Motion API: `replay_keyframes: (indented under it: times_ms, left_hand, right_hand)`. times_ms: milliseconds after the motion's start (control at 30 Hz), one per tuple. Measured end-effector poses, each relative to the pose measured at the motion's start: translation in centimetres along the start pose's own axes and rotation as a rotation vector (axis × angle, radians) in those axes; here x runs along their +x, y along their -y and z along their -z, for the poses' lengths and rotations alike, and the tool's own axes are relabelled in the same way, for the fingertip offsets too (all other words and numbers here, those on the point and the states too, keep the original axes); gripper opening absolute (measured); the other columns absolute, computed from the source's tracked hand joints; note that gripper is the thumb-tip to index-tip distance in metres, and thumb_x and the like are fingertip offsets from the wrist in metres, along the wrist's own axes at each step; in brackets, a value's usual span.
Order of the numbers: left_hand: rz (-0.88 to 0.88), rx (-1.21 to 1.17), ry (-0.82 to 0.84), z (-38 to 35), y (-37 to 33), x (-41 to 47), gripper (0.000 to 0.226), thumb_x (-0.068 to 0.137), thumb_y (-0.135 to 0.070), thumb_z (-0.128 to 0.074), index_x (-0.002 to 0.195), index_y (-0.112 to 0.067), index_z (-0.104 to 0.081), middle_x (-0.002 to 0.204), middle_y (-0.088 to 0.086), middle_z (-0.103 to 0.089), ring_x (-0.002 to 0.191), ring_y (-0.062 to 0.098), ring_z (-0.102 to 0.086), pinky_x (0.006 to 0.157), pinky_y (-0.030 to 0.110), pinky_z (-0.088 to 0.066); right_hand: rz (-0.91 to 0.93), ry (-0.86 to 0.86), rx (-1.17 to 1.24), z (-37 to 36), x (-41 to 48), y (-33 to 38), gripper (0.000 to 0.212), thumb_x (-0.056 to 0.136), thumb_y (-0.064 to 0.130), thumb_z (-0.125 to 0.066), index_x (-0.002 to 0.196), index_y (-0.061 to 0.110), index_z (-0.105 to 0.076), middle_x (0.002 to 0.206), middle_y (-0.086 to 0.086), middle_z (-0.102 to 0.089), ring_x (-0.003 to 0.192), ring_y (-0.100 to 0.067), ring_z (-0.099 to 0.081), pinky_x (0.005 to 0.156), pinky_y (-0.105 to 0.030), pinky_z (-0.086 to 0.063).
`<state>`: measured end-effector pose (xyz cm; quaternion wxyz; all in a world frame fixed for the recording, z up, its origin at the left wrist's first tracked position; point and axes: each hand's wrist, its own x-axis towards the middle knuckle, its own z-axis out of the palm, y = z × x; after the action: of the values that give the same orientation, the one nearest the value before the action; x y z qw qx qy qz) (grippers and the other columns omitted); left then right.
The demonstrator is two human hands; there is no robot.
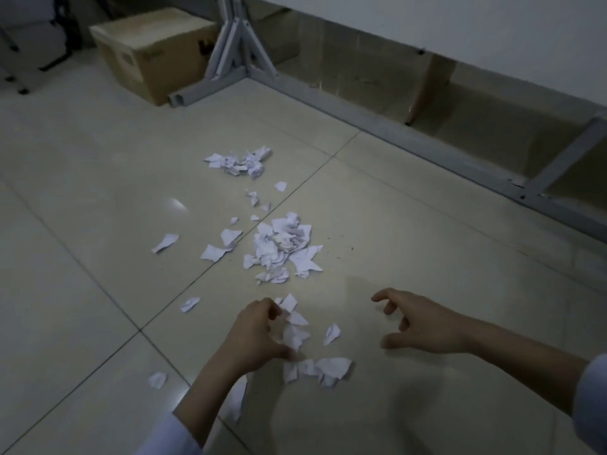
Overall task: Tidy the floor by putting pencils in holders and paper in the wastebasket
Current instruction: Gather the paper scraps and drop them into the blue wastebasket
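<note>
Paper scraps (282, 244), torn and crumpled, lie strewn over the tiled floor (98, 290) from the centre of the frame down toward the bottom. At the upper left stands a cardboard box (151, 50), touching the grey metal frame (236, 44) to its right. Lower centre, the left hand (253, 333) curls around a few white pieces (295, 326), fingers and thumb partly closed about them; whether they are truly pinched I cannot tell. More scraps (323, 369) lie just below it. At lower right, the right hand (423, 320) hovers with fingers spread wide, holding nothing.
</note>
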<state>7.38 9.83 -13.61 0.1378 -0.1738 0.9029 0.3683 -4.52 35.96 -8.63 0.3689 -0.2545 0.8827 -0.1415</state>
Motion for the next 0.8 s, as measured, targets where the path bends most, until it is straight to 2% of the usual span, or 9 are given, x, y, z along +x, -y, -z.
replay_keyframes:
  times_ms: [100,200,300,367,467,500,567,633,800]
  left_hand:
    - [0.101,0.012,-0.033,1.4,2.6,-1.4,0.069,0.056,-0.032,-0.087,0.113,-0.015,-0.053,0.111,0.002,-0.052,0.092,0.016,-0.055,0.068,0.021,-0.046]
    - [0.246,0.085,-0.076,2.8,5.4,-2.7,0.072,0.058,-0.025,-0.087,0.118,-0.009,-0.050,0.116,0.009,-0.050,0.096,0.021,-0.053,0.073,0.025,-0.042]
    - [0.391,0.142,-0.085,3.9,8.1,-4.0,0.074,0.058,-0.020,-0.086,0.118,-0.004,-0.046,0.115,0.011,-0.045,0.094,0.020,-0.045,0.071,0.024,-0.037]
    - [0.493,0.136,-0.097,4.5,9.8,-5.0,0.076,0.054,-0.024,-0.088,0.113,-0.003,-0.046,0.106,0.010,-0.043,0.097,0.024,-0.045,0.072,0.025,-0.039]
    - [0.538,0.254,-0.075,5.1,11.0,-5.9,0.061,0.057,-0.043,-0.082,0.094,-0.010,-0.048,0.094,0.005,-0.039,0.111,0.028,-0.044,0.087,0.025,-0.037]
    - [0.550,0.269,-0.087,5.3,11.4,-6.2,0.065,0.056,-0.049,-0.080,0.097,-0.010,-0.049,0.100,0.007,-0.041,0.112,0.028,-0.044,0.092,0.026,-0.036]
    - [0.588,0.221,-0.108,5.3,11.9,-6.4,0.086,0.050,-0.052,-0.083,0.111,-0.004,-0.047,0.111,0.012,-0.044,0.112,0.028,-0.046,0.097,0.029,-0.039]
    - [0.589,0.127,-0.107,5.1,11.7,-6.5,0.093,0.042,-0.050,-0.087,0.109,-0.003,-0.043,0.113,0.013,-0.048,0.113,0.028,-0.046,0.094,0.033,-0.044]
    - [0.481,0.114,-0.050,2.2,8.5,-7.0,0.107,0.035,-0.052,-0.090,0.118,-0.010,-0.037,0.117,0.005,-0.037,0.105,0.019,-0.043,0.084,0.026,-0.043]
  right_hand:
    - [-0.016,0.054,0.056,-2.0,0.1,-0.3,0.091,0.071,0.047,-0.078,0.143,0.036,-0.024,0.125,0.005,-0.043,0.082,0.005,-0.047,0.066,-0.011,-0.039]
    - [-0.022,0.082,0.096,-3.9,0.0,-0.4,0.104,0.065,0.048,-0.081,0.145,0.039,-0.015,0.131,0.004,-0.039,0.081,0.005,-0.044,0.063,-0.010,-0.039]
    - [-0.006,0.090,0.129,-5.2,0.6,-0.3,0.113,0.060,0.050,-0.083,0.146,0.039,-0.010,0.128,0.005,-0.033,0.079,0.007,-0.041,0.062,-0.007,-0.038]
    - [0.021,0.090,0.121,-5.7,1.5,0.0,0.118,0.056,0.050,-0.085,0.145,0.038,-0.010,0.123,0.006,-0.029,0.076,0.008,-0.040,0.060,-0.005,-0.036]
    - [0.027,0.065,0.109,-6.2,2.4,0.5,0.121,0.051,0.050,-0.087,0.145,0.038,-0.012,0.122,0.006,-0.029,0.074,0.008,-0.040,0.057,-0.004,-0.035]
    - [0.042,0.061,0.099,-6.5,2.7,0.9,0.121,0.051,0.050,-0.087,0.146,0.036,-0.013,0.124,0.005,-0.029,0.079,0.006,-0.042,0.060,-0.005,-0.036]
    - [0.072,0.043,0.095,-7.0,3.3,1.6,0.122,0.050,0.049,-0.087,0.147,0.032,-0.016,0.129,0.002,-0.029,0.104,-0.006,-0.048,0.075,-0.014,-0.042]
    - [0.103,0.030,0.106,-7.7,3.7,2.4,0.120,0.049,0.048,-0.086,0.146,0.031,-0.018,0.126,0.003,-0.029,0.119,-0.015,-0.042,0.087,-0.021,-0.043]
    - [0.165,0.001,0.084,-9.2,4.1,4.1,0.115,0.048,0.046,-0.084,0.143,0.033,-0.021,0.122,0.004,-0.030,0.115,-0.016,-0.042,0.087,-0.023,-0.043]
